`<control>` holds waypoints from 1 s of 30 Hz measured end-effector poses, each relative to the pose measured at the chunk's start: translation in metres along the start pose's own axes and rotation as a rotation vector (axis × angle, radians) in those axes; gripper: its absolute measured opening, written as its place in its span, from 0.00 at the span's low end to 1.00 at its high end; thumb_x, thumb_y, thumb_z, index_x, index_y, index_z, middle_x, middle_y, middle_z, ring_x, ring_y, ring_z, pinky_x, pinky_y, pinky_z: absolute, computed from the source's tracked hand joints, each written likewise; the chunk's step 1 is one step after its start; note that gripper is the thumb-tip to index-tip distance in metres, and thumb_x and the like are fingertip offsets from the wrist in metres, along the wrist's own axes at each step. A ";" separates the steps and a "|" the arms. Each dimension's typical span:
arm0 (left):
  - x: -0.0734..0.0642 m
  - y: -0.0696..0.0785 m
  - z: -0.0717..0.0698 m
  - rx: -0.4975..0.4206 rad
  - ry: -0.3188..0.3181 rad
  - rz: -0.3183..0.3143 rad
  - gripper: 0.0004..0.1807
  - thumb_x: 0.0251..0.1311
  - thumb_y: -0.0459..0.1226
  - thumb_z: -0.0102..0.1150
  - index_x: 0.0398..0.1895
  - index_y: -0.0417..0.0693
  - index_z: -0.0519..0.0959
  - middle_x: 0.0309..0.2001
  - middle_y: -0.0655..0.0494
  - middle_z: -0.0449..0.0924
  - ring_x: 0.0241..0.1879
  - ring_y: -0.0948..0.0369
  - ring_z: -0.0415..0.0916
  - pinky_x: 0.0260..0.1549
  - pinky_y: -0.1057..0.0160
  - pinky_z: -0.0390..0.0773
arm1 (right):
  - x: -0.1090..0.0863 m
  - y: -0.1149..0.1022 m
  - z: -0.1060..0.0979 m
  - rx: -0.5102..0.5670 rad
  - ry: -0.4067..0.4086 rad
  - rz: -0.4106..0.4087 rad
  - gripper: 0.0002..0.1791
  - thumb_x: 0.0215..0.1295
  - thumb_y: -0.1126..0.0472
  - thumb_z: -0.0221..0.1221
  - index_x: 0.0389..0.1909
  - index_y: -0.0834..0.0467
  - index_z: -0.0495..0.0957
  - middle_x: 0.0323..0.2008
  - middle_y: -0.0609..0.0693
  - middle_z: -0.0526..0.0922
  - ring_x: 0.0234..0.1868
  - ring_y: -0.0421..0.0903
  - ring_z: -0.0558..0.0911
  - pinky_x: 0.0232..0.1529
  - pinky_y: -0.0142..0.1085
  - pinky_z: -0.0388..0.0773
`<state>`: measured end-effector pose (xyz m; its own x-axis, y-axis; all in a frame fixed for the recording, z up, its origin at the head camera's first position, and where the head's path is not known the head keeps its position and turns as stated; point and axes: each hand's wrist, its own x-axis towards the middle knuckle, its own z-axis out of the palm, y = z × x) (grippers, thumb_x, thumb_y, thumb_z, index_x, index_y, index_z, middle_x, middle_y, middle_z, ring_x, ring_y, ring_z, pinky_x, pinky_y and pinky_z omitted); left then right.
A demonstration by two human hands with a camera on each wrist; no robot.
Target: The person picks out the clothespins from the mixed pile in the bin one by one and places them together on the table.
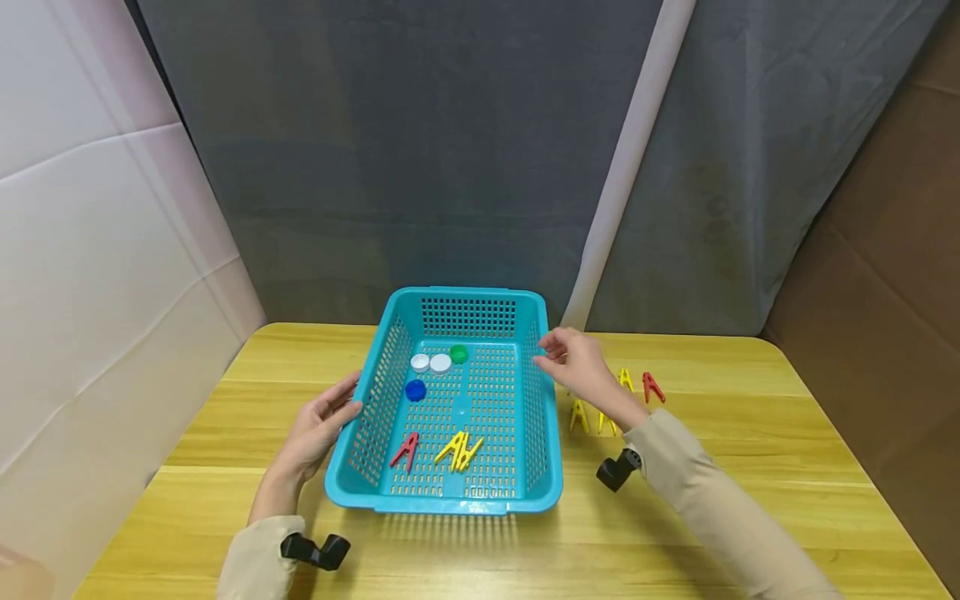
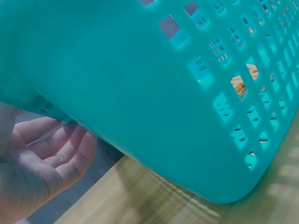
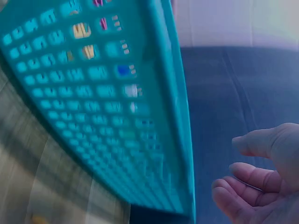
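A turquoise plastic basket (image 1: 450, 505) with perforated walls is in the middle of the table. My left hand (image 1: 318, 429) holds its left rim, thumb on top and fingers beneath. Over by the right rim, my right hand (image 1: 581, 365) has relaxed, slightly bent fingers with nothing between them; the right wrist view shows that hand (image 3: 261, 179) apart from the basket. Inside the basket lie a red clothespin (image 1: 406, 451), two yellow clothespins (image 1: 459, 452), two white bottle caps (image 1: 440, 364), a green cap (image 1: 459, 354) and a blue cap (image 1: 416, 390).
To the right of the basket, several yellow clothespins (image 1: 578, 414) and one red clothespin (image 1: 652, 387) lie on the wooden table (image 1: 735, 433), partly behind my right forearm. A grey cloth (image 1: 390, 150) hangs behind the table, with a white panel (image 1: 97, 250) at left.
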<state>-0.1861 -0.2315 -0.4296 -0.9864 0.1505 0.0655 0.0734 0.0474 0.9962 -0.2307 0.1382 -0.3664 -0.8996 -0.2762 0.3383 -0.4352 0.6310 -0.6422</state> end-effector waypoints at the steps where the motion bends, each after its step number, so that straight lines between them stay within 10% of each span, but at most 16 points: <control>1: 0.000 0.000 0.000 0.000 0.000 0.001 0.32 0.66 0.33 0.52 0.69 0.29 0.53 0.48 0.64 0.73 0.44 0.69 0.75 0.39 0.68 0.79 | 0.003 -0.003 0.002 0.001 -0.014 -0.017 0.11 0.59 0.66 0.62 0.39 0.68 0.77 0.37 0.61 0.79 0.35 0.51 0.79 0.40 0.41 0.80; 30: -0.001 0.003 0.001 0.033 0.000 -0.012 0.31 0.67 0.33 0.50 0.70 0.31 0.53 0.58 0.38 0.65 0.45 0.71 0.74 0.40 0.69 0.78 | 0.049 -0.047 0.065 0.036 -0.505 -0.184 0.09 0.55 0.68 0.65 0.36 0.65 0.79 0.35 0.57 0.82 0.34 0.43 0.79 0.36 0.25 0.75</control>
<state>-0.1850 -0.2307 -0.4266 -0.9873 0.1496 0.0539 0.0666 0.0813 0.9945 -0.2566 0.0480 -0.3648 -0.7103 -0.6993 0.0802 -0.5800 0.5168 -0.6297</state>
